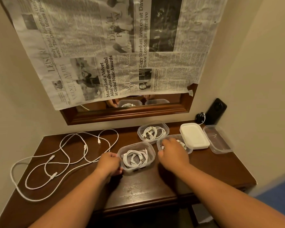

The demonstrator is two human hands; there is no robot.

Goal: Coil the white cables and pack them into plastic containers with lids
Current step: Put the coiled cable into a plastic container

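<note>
Your left hand (109,163): fingers curled round the left wall of the near container (152,155), coiled cable (135,157) inside. Your right hand (173,155): over the next container (188,150), fingers blurred, grip cannot be told. Loose cables (56,162): spread on the tabletop (155,186), left.

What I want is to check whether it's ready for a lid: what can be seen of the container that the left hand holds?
The container is a clear plastic tub with rounded corners and no lid on it. It stands upright on the dark wooden table, near the front edge. A coiled white cable lies inside, below the rim. The left hand grips its left wall.
</note>
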